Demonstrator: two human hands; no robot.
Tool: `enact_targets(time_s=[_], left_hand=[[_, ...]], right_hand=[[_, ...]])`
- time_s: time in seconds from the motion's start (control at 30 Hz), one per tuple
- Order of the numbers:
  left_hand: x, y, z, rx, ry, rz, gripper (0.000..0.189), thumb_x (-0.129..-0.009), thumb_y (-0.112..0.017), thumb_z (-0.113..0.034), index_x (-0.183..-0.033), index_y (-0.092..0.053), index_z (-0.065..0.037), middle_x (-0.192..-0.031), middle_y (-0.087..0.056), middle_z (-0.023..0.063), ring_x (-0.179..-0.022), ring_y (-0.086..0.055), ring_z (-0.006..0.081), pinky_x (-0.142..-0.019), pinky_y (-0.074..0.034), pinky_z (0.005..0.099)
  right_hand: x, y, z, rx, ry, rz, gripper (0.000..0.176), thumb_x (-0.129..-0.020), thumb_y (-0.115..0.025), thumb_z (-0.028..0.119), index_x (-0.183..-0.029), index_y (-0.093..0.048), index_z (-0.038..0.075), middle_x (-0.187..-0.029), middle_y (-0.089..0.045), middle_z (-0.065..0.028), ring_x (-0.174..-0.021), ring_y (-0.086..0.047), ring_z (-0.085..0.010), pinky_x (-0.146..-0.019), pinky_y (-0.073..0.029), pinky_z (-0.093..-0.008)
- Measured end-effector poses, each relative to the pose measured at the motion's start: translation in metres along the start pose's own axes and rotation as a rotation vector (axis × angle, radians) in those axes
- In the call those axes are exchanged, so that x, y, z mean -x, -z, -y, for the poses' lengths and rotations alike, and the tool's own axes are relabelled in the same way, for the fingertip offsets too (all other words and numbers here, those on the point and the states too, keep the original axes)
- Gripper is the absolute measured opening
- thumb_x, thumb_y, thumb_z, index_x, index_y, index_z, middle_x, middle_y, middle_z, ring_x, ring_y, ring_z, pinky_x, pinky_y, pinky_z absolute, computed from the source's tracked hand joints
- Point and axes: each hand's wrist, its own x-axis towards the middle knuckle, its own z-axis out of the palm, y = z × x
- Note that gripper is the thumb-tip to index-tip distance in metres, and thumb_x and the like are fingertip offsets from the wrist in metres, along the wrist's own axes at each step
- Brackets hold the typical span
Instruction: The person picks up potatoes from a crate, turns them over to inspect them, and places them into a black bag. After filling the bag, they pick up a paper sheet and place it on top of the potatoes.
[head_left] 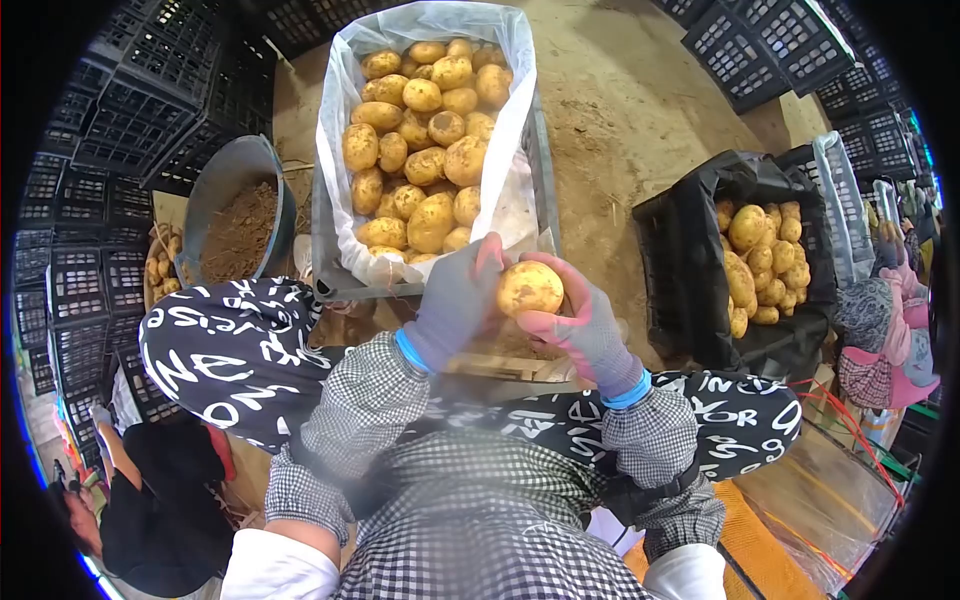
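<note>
My right hand [592, 330], in a grey glove with pink fingers, grips a yellow potato [530, 288] between thumb and fingers. Close to the potato's left side is my left hand [452, 302], in a matching glove, with a finger stretched upward and its lower part slightly blurred. Whether it touches the potato is hard to see. Just beyond both hands stands a dark crate lined with white plastic [340, 150], full of soil-marked potatoes [425, 165].
To the right, a crate lined with black plastic [680, 270] holds more potatoes [765, 255]. A bucket of soil [188, 262] stands at left. Black crates [150, 110] are stacked along the left. Other people are at the far right [885, 320] and lower left [160, 510].
</note>
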Motion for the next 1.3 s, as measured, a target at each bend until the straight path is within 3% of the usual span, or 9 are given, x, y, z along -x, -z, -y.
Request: enact_targets(time_s=[0.07, 0.13, 0.27, 0.4, 0.67, 1.03, 1.13, 1.23, 1.3], left_hand=[[-0.005, 0.002, -0.012, 0.124, 0.159, 0.056, 0.043, -0.1, -0.049, -0.04, -0.103, -0.062, 0.001, -0.087, -0.066, 0.0095, -0.077, -0.063, 0.0221, -0.073, -0.05, 0.0364], [-0.014, -0.003, -0.004, 0.226, 0.004, 0.068, 0.042, -0.099, -0.053, -0.039, -0.115, -0.06, 0.0, -0.095, -0.065, 0.008, -0.07, -0.06, 0.0179, -0.065, -0.049, 0.0325], [-0.002, -0.007, -0.011, 0.132, -0.171, 0.131, 0.062, -0.091, -0.066, -0.04, -0.137, -0.048, -0.001, -0.112, -0.065, 0.0102, -0.104, -0.059, 0.0165, -0.093, -0.046, 0.0295], [-0.005, 0.007, -0.012, 0.258, 0.12, 0.355, 0.075, -0.088, -0.071, -0.042, -0.144, -0.041, -0.002, -0.12, -0.062, 0.0108, -0.11, -0.057, 0.0151, -0.098, -0.045, 0.0296], [-0.01, 0.007, -0.012, 0.625, 0.037, 0.291, 0.052, -0.095, -0.063, -0.029, -0.139, -0.051, -0.004, -0.125, -0.058, 0.0075, -0.116, -0.053, 0.0155, -0.102, -0.042, 0.0299], [-0.008, 0.021, -0.029, 0.131, -0.312, 0.231, 0.053, -0.084, -0.074, -0.021, -0.132, -0.058, -0.005, -0.127, -0.054, 0.0097, -0.118, -0.053, 0.0207, -0.102, -0.042, 0.0313], [-0.005, 0.016, -0.027, 0.299, -0.234, 0.238, 0.049, -0.085, -0.074, -0.021, -0.129, -0.06, -0.004, -0.128, -0.055, 0.0107, -0.118, -0.053, 0.0216, -0.102, -0.041, 0.0322], [-0.006, 0.008, -0.019, 0.374, -0.197, 0.219, 0.043, -0.086, -0.072, -0.017, -0.126, -0.062, -0.003, -0.128, -0.056, 0.0119, -0.117, -0.054, 0.0228, -0.1, -0.043, 0.0341], [-0.009, 0.008, -0.012, 0.247, -0.183, 0.158, 0.038, -0.088, -0.07, -0.017, -0.123, -0.064, -0.004, -0.125, -0.057, 0.0121, -0.115, -0.056, 0.0232, -0.098, -0.045, 0.0348]], right_hand=[[-0.002, 0.002, 0.001, -0.133, 0.032, 0.008, 0.081, -0.074, -0.084, 0.011, -0.142, -0.042, 0.004, -0.125, -0.056, -0.0056, -0.109, -0.059, -0.0128, -0.087, -0.052, -0.0263], [-0.008, 0.004, -0.005, -0.167, 0.111, -0.018, 0.085, -0.073, -0.085, 0.011, -0.144, -0.039, 0.005, -0.127, -0.055, -0.0058, -0.109, -0.059, -0.0134, -0.09, -0.051, -0.0266], [-0.013, 0.004, -0.009, -0.109, 0.252, -0.06, 0.075, -0.076, -0.08, 0.006, -0.142, -0.042, 0.003, -0.127, -0.055, -0.0061, -0.113, -0.056, -0.0142, -0.096, -0.048, -0.0284], [-0.016, -0.001, -0.001, 0.151, 0.327, -0.087, 0.065, -0.079, -0.075, 0.001, -0.137, -0.047, 0.002, -0.126, -0.056, -0.0062, -0.114, -0.055, -0.015, -0.098, -0.045, -0.0301], [-0.02, 0.011, -0.015, 0.05, 0.321, -0.035, 0.082, -0.075, -0.081, 0.007, -0.143, -0.037, -0.001, -0.134, -0.05, -0.0087, -0.122, -0.052, -0.0177, -0.102, -0.045, -0.0313], [-0.016, 0.006, -0.011, -0.209, 0.378, -0.004, 0.083, -0.074, -0.073, -0.006, -0.147, -0.034, -0.002, -0.142, -0.043, -0.0105, -0.128, -0.047, -0.0205, -0.103, -0.044, -0.0344], [-0.023, 0.011, -0.021, -0.052, 0.437, -0.033, 0.097, -0.074, -0.085, 0.019, -0.149, -0.026, 0.0, -0.145, -0.044, -0.0132, -0.129, -0.048, -0.0214, -0.106, -0.044, -0.0351], [-0.018, 0.009, -0.022, -0.059, 0.331, -0.098, 0.076, -0.075, -0.074, -0.005, -0.142, -0.039, -0.002, -0.136, -0.049, -0.0102, -0.124, -0.05, -0.0191, -0.101, -0.046, -0.0325], [-0.015, 0.001, -0.013, 0.008, 0.311, -0.212, 0.065, -0.08, -0.072, -0.001, -0.138, -0.043, -0.001, -0.124, -0.055, -0.0079, -0.112, -0.055, -0.0157, -0.093, -0.049, -0.0301]])
